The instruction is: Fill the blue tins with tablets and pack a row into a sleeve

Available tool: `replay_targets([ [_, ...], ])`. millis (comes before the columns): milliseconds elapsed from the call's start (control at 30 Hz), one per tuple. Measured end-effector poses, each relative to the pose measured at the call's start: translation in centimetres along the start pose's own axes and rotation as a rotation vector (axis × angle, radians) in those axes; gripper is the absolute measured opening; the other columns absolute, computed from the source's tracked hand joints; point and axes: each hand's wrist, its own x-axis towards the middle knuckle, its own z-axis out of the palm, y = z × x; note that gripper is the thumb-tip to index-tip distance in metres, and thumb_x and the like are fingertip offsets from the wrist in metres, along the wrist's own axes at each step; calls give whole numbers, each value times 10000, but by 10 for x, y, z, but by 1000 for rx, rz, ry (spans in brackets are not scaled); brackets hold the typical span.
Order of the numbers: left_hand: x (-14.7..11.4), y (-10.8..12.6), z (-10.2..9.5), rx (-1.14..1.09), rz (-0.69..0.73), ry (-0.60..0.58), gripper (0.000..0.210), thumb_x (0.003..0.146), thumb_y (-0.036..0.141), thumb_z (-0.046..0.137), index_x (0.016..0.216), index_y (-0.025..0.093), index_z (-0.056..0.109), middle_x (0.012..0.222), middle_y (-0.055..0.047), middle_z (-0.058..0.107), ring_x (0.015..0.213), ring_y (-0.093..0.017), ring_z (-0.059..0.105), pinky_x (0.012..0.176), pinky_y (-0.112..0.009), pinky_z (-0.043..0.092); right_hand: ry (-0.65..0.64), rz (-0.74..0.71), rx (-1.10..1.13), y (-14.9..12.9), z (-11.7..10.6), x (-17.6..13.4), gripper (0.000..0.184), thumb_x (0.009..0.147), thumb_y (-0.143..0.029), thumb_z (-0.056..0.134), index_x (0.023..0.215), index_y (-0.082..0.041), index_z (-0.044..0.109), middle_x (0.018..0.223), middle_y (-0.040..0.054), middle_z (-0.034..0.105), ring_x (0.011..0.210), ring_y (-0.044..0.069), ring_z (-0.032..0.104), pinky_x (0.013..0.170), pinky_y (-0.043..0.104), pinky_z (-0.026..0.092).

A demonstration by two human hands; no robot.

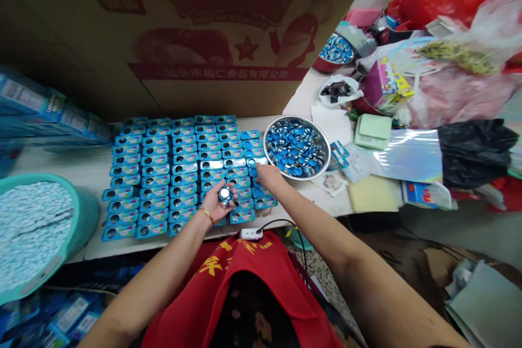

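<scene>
Rows of small blue boxes [155, 179], many with a dark round opening, cover the table in front of me. In the cupped palm of my left hand [215, 201] rest several round blue-and-silver metal caps [224, 196]. My right hand [268, 175] is over the rightmost column, its fingers pinched together and pointing down at a box. What they pinch is hidden. Blue round pieces show in some boxes of that column. Just behind my right hand stands a steel bowl [328, 155] filled with the same kind of caps.
A turquoise tub [84, 217] of small pale pieces stands at the left, with stacked blue cartons [49, 109] behind it. A big cardboard box [228, 92] walls off the back. At the right lie a green container [373, 130], bags and a second bowl [324, 65] of caps.
</scene>
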Motion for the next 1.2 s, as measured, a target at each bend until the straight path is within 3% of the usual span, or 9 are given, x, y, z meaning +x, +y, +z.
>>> replay_targets([
  [133, 8, -1, 2, 27, -8, 34, 191, 754, 335, 529, 721, 148, 548, 577, -10, 561, 465, -104, 536, 361, -188, 392, 253, -275, 216, -29, 14, -26, 283, 800, -393, 489, 1028, -232, 538, 1069, 50, 559, 938, 168, 538, 752, 258, 415],
  [233, 13, -4, 5, 36, -18, 137, 206, 753, 340, 534, 672, 151, 522, 524, 25, 537, 358, -54, 454, 361, -181, 399, 299, -408, 434, -46, 30, -31, 200, 729, -325, 589, 890, -206, 589, 925, 28, 580, 844, 140, 539, 709, 230, 408],
  [400, 16, -14, 8, 133, -40, 231, 186, 724, 334, 567, 698, 153, 534, 514, 8, 552, 386, -91, 509, 330, -175, 374, 272, -268, 727, -42, 55, -30, 255, 720, -169, 518, 968, -193, 575, 841, 0, 599, 689, 99, 543, 661, 211, 415],
  [533, 15, -19, 9, 199, -44, 165, 194, 720, 337, 566, 722, 144, 547, 559, -13, 563, 449, -107, 544, 325, -162, 355, 215, -62, 874, -15, 69, -39, 264, 794, -177, 382, 969, -194, 577, 851, -5, 626, 658, 92, 569, 627, 202, 434],
  [667, 10, -13, 3, 214, -10, 92, 216, 725, 366, 557, 737, 152, 529, 574, -1, 536, 482, -106, 539, 337, -158, 349, 166, 170, 546, 12, 71, -52, 231, 789, -236, 442, 984, -190, 558, 841, 13, 637, 753, 136, 591, 660, 225, 434],
  [800, 3, -4, -8, 216, 14, 97, 242, 728, 394, 550, 738, 155, 512, 555, 12, 499, 488, -100, 521, 342, -153, 342, 36, 184, 210, 11, 68, -48, 252, 723, -224, 542, 968, -166, 543, 871, 70, 642, 845, 190, 591, 694, 253, 424],
  [900, -1, -2, -11, 223, 17, 84, 267, 719, 419, 556, 746, 159, 508, 564, 13, 493, 502, -101, 518, 343, -152, 341, -34, 203, 165, 0, 67, -34, 350, 667, -203, 601, 1003, -137, 527, 903, 127, 633, 854, 231, 593, 683, 289, 431],
  [1033, -7, -6, -9, 225, 32, 37, 282, 726, 436, 546, 754, 157, 513, 575, 13, 492, 506, -96, 516, 345, -150, 339, -80, 212, 121, -4, 63, -25, 408, 633, -214, 644, 1017, -155, 519, 962, 132, 615, 906, 249, 577, 714, 318, 427],
  [1200, -12, -6, -9, 254, 22, 3, 344, 737, 481, 510, 829, 151, 538, 615, -4, 530, 504, -99, 534, 347, -162, 353, -30, 114, 150, -8, 42, -38, 284, 714, -293, 586, 979, -202, 541, 926, 70, 621, 878, 196, 575, 722, 285, 410],
])
